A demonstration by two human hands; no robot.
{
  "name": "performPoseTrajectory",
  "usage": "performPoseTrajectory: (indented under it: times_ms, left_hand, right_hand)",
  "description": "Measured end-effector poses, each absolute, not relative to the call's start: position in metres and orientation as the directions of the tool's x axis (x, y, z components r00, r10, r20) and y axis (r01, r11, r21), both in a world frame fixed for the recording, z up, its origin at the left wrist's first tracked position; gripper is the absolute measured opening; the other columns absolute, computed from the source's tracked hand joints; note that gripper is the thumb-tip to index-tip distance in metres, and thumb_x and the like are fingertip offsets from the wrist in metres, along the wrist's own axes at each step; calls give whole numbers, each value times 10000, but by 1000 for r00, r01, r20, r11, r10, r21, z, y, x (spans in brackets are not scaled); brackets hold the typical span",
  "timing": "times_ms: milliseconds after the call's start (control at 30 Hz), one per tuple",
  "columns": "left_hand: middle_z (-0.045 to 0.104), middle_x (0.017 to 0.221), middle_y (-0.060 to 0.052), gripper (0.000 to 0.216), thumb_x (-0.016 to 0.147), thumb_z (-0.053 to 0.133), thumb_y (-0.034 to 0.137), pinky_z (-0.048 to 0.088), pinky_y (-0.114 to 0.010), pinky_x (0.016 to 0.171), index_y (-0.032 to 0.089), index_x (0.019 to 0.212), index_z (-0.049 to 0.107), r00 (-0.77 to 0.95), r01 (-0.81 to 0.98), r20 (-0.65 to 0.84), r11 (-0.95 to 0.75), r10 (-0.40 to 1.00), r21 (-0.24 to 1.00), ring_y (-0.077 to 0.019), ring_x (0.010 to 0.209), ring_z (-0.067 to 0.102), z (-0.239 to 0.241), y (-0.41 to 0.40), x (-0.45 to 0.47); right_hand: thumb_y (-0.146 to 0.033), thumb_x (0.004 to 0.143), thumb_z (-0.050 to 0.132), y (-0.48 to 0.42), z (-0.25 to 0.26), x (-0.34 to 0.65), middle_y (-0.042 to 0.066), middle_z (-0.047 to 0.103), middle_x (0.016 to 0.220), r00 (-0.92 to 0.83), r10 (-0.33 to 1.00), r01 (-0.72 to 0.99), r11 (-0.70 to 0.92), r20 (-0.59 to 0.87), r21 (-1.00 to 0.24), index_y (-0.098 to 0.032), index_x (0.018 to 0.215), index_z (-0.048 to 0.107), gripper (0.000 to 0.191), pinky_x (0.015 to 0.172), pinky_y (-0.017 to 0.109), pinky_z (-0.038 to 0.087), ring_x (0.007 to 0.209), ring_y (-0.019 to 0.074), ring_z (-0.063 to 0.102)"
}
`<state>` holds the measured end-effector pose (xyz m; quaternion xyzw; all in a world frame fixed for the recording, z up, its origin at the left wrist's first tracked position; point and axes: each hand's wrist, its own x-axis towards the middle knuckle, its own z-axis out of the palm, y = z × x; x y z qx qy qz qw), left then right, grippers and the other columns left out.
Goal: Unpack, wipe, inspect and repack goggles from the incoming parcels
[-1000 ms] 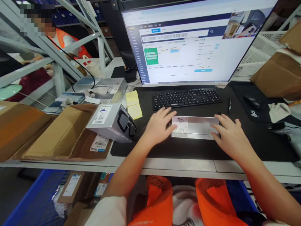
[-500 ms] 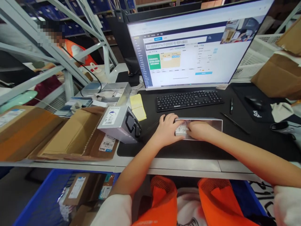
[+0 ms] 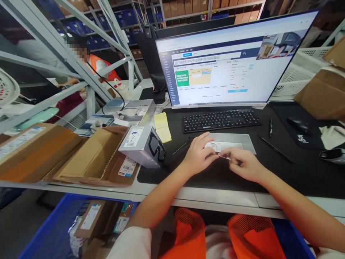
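A flat silver box (image 3: pixel 237 141) with a white label lies on the black desk mat (image 3: pixel 283 169) in front of the keyboard (image 3: pixel 221 119). My left hand (image 3: pixel 198 155) rests curled on the box's left end, over the label. My right hand (image 3: pixel 242 164) sits at the box's near edge and pinches a thin white strip, perhaps the label's edge, between thumb and fingers. The two hands almost touch.
A monitor (image 3: pixel 231 61) stands behind the keyboard. Left of the mat sit a silver product box (image 3: pixel 142 145), yellow notes (image 3: pixel 162 127) and open cardboard cartons (image 3: pixel 88 154). A pen (image 3: pixel 270 126), mouse (image 3: pixel 299 125) and scanner (image 3: pixel 332 155) lie at the right. Another person in an orange vest (image 3: pixel 101 66) is behind the rack.
My right hand went from the box's right end to the label at its left, then drew back to the near edge with a pinched strip. The view tilted up.
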<state>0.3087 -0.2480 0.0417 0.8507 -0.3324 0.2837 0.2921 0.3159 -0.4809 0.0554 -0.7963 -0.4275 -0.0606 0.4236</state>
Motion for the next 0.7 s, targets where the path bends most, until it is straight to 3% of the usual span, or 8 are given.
performPoseTrajectory:
  times_ms: [67,167,267,367,433,567,700]
  left_hand:
    - [749,1153,-94,199,955,639,319,481,-471,1048,195,806,682,586,-762,696,-573,-415,300,-289,1327,583,42,-248,308]
    - [780,902,-52,167,956,634,285,532,-407,900,199,818,672,567,-784,721,-529,-399,324,-237,1066,718,43,-249,305]
    - [758,811,-47,155,958,620,274,546,-379,810,204,831,674,588,-772,730,-511,-348,378,-206,878,727,45,-249,302]
    - [744,829,-57,123,956,612,241,550,-367,788,199,859,674,590,-772,750,-481,-299,416,-192,826,696,46,-249,301]
    - [731,851,-58,69,945,632,238,551,-345,773,189,944,680,615,-757,743,-460,-263,463,-179,812,675,46,-248,301]
    - [688,817,-21,241,935,655,261,555,-304,770,188,1165,648,723,-681,650,-408,-236,609,-148,766,658,44,-247,300]
    - [677,770,7,284,942,639,280,561,-310,804,201,1215,630,783,-621,567,-362,-255,695,-140,737,660,39,-249,298]
  right_hand:
    - [-49,760,509,-480,54,314,44,720,990,646,604,709,-248,467,-660,-226,675,374,238,744,303,511,854,179,672]
    - [-70,761,535,-482,55,310,7,656,854,680,571,682,-263,459,-683,-237,867,550,198,703,289,509,752,163,626]
    - [-124,823,566,-486,60,308,-2,622,788,675,590,691,-296,443,-660,-241,1026,651,249,674,284,499,704,159,599]
    - [-246,896,624,-491,65,311,7,631,735,701,571,675,-336,427,-657,-224,858,676,68,636,271,469,672,151,589]
    - [-329,908,651,-493,68,313,11,634,709,741,522,639,-355,422,-682,-210,761,653,189,612,268,453,641,145,577]
    - [-420,928,634,-495,68,317,34,700,764,827,439,514,-335,352,-790,-200,789,699,268,666,289,489,703,173,632]
    - [-528,884,674,-493,65,318,45,753,793,908,343,338,-258,241,-905,-199,780,736,351,704,311,531,745,208,684]
